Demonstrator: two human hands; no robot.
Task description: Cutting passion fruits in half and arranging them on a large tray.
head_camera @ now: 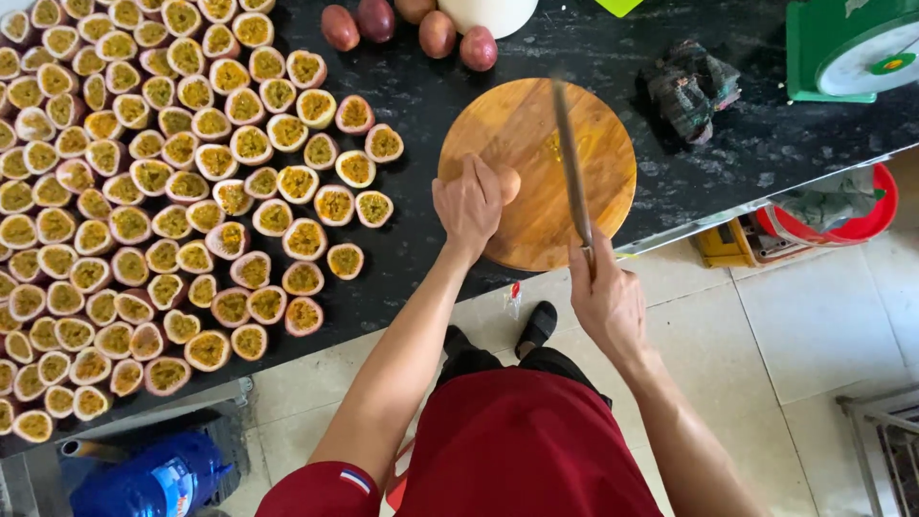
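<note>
Cutting step: my left hand [468,203] pins a whole reddish-brown passion fruit [508,183] on the round wooden cutting board [522,124]; my right hand [607,299] grips the long steel knife [571,163], poised at 3 o'clock. Next, I judge, a centred downward cut.

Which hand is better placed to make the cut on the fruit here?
Right, probably. The right hand holds the knife, blade raised over the cutting board beside the fruit. The left hand is pinning that fruit.
</note>
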